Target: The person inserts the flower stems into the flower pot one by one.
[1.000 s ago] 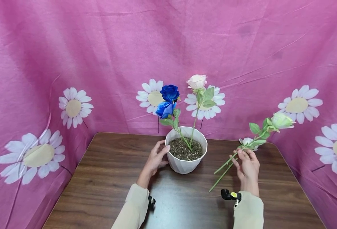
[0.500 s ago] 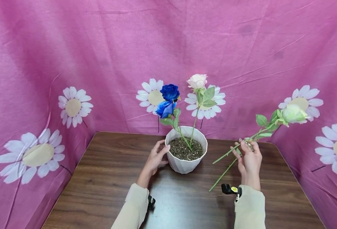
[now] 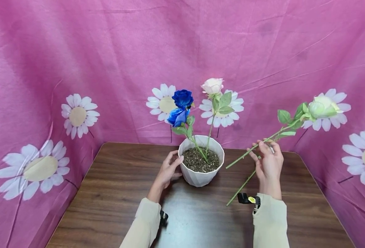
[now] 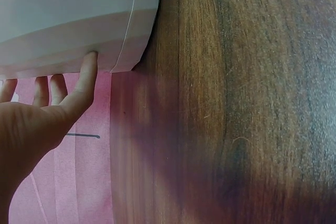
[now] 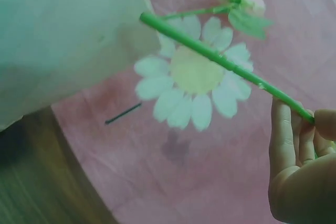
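My left hand (image 3: 167, 169) rests against the left side of a white faceted pot (image 3: 200, 178), thumb at its rim and fingertips on its wall in the left wrist view. Dark soil (image 3: 198, 162) fills the pot. Two blue roses (image 3: 182, 98) and a pale pink rose (image 3: 212, 86) stand in it. To the right of the pot, my right hand (image 3: 270, 165) pinches the stem of a pale green rose (image 3: 322, 106), bloom up to the right, cut end towards the pot. Under that hand lies another green stem (image 3: 241, 188), its upper part hidden by the hand.
Both hands are over a dark wooden table (image 3: 114, 193). A pink cloth (image 3: 182, 41) printed with white daisies surrounds its back and sides. Small black camera mounts (image 3: 246, 198) sit at the cuffs.
My right hand has lifted the pale green rose up, away from the other stem, and its cut end has come nearer the pot. The left hand stays at the pot.
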{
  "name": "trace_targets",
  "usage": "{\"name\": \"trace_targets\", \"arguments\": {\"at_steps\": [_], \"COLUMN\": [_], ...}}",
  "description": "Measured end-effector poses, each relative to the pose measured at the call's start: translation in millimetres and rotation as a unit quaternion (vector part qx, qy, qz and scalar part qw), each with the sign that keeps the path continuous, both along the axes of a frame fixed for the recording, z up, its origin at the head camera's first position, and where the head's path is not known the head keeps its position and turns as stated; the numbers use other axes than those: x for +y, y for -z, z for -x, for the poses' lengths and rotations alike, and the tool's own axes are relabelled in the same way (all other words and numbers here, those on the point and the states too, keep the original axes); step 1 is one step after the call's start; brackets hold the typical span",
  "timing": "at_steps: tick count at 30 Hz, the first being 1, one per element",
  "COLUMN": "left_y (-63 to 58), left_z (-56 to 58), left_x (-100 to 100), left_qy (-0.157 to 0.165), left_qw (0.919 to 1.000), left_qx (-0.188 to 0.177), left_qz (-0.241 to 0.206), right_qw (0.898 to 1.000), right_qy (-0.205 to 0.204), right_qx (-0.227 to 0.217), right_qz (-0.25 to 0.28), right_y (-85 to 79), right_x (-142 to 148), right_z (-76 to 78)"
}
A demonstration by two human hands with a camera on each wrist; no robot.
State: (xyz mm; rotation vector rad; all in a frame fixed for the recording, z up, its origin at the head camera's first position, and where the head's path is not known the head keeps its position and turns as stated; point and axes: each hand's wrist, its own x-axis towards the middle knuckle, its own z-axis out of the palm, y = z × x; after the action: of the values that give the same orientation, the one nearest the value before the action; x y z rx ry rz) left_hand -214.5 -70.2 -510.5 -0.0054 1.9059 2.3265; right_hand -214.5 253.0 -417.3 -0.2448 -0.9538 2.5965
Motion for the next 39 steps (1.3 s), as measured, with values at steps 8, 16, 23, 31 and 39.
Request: {"name": "trace_targets", "arguments": {"at_steps": [8, 16, 23, 31, 39], "left_y": [-1.3, -3.8, -7.5, -13.1, -13.6], "left_z": [1.6, 0.0, -1.6, -2.5, -0.3], "left_x": [-3, -6, -9, -9, -9], "left_qy": [0.018, 0.026, 0.029, 0.031, 0.044], "left_qw": [0.9998, 0.9994, 0.999, 0.9984, 0.9974], "left_qx": [0.003, 0.008, 0.009, -0.004, -0.005], "left_qz": [-0.008, -0.022, -0.033, -0.048, -0.057], "right_qw": [0.999, 0.986, 0.977, 0.968, 0.961], "right_qy": [0.013, 0.013, -0.003, 0.011, -0.003], "right_qx": [0.026, 0.028, 0.04, 0.037, 0.029], "right_qz": [-0.046, -0.162, -0.21, -0.25, -0.275], "right_y": [-13.6, -7.6, -0.6, 5.4, 8.2], "right_x": [-25, -55, -70, -79, -86], "right_z": [8.6, 17.1, 23.7, 28.6, 32.4]}}
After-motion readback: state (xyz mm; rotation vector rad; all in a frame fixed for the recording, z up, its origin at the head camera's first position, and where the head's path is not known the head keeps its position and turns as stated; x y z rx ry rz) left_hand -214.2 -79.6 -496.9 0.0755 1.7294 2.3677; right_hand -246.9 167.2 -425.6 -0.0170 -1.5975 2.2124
